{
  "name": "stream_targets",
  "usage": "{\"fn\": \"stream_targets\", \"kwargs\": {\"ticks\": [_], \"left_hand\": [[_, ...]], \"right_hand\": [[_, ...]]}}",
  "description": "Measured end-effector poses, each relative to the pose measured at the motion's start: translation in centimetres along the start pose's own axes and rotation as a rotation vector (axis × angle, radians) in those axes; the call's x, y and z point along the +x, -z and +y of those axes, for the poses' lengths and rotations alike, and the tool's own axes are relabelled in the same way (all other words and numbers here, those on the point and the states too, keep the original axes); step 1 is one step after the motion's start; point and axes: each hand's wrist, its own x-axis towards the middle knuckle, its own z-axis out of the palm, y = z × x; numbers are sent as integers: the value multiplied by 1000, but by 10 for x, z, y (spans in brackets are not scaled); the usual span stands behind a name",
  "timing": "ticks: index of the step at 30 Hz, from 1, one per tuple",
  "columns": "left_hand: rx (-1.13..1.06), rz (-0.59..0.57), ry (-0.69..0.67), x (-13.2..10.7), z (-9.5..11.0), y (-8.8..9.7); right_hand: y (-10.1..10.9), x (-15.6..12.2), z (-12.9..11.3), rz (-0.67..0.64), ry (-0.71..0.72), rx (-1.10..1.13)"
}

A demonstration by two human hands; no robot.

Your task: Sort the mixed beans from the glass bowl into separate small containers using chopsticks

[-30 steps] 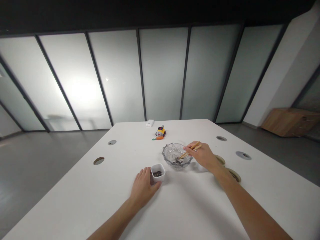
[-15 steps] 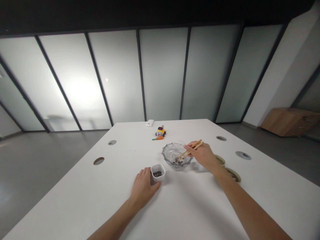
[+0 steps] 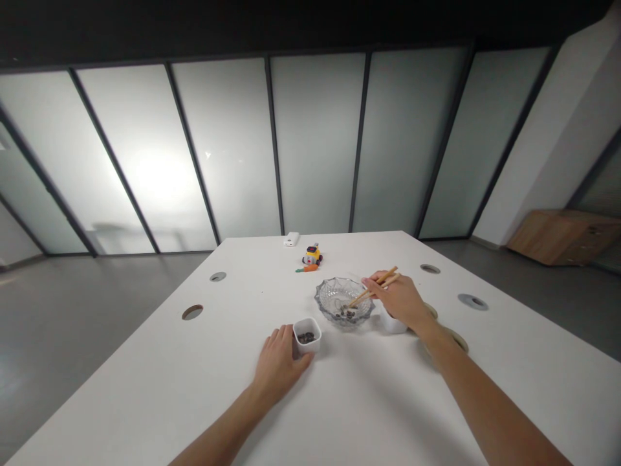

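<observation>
My left hand [image 3: 280, 357] is wrapped around the near left side of a small white square cup [image 3: 314, 345], which stands on the table with dark small pieces [image 3: 306, 337] inside. My right hand [image 3: 398, 300] grips a pair of wooden chopsticks [image 3: 363, 296]. Their tips reach down into a clear glass bowl [image 3: 324, 309] with a scalloped rim. Several small dark and pale pieces [image 3: 345, 313] lie at the bottom of the bowl. They are too small to name. Whether the tips pinch any of them I cannot tell.
Partly under my right hand stand another white container [image 3: 394, 325] and two beige oval dishes [image 3: 460, 340]. Beyond the bowl are a yellow toy car [image 3: 313, 254], a toy carrot [image 3: 309, 268] and a white device [image 3: 292, 239]. Round holes [image 3: 193, 312] pierce the white table [image 3: 233, 291].
My right hand and the chopsticks have shifted slightly to the right, and the tips have drawn up from the pieces. The left hand and cup stay in place.
</observation>
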Motion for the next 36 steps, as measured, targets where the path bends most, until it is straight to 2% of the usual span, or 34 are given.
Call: {"fn": "stream_targets", "kwargs": {"ticks": [3,11,17,23,36], "left_hand": [[-9,2,-1,0,0,1],[-19,3,-7,0,-1,-1],[-10,1,-7,0,-1,-1],[-2,2,-9,1,-2,-2],[-1,16,-13,0,-2,-3]], "right_hand": [[2,1,2,-21,32,-10],[0,-1,7,-102,-5,42],[2,0,4,-7,54,-42],[-2,-2,1,-83,-7,16],[-5,-2,4,-78,49,-19]]}}
